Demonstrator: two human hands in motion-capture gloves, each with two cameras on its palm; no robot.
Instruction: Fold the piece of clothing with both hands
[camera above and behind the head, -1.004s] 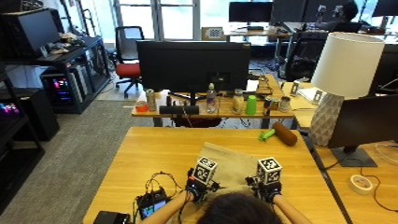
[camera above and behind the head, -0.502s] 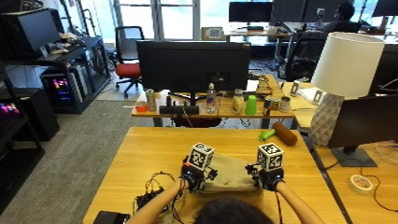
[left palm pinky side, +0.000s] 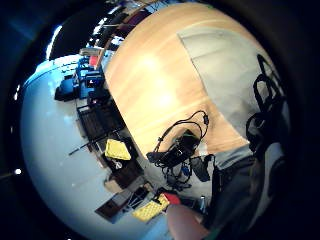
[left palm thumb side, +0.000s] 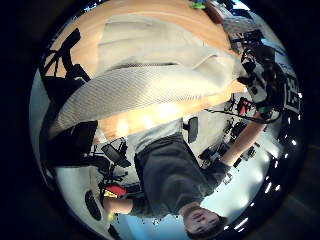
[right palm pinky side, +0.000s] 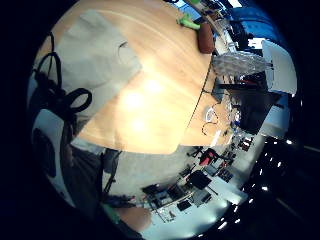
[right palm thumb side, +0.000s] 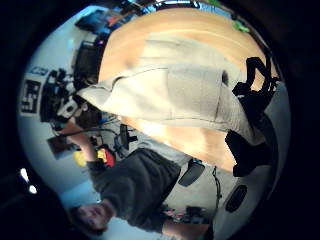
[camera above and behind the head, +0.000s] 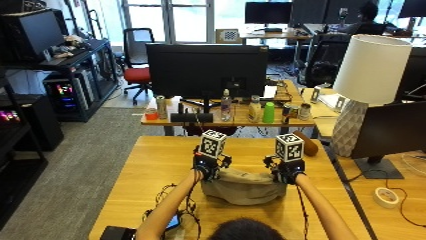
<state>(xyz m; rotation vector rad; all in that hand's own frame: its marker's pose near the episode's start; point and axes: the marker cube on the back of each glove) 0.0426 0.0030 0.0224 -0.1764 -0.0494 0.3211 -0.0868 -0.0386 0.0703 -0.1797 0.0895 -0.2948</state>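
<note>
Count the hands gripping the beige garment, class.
2: the left hand holds the garment at its left end, the right hand at its right end, lifted above the table.

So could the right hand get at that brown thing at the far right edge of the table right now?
Probably not yet. The right hand grips the beige garment together with the left hand. The table between it and the brown object looks free, but it would have to let go first.

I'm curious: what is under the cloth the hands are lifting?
Under the lifted beige cloth lies the wooden table. Both hands, left and right, hold its near edge; anything beneath the resting part is hidden.
</note>
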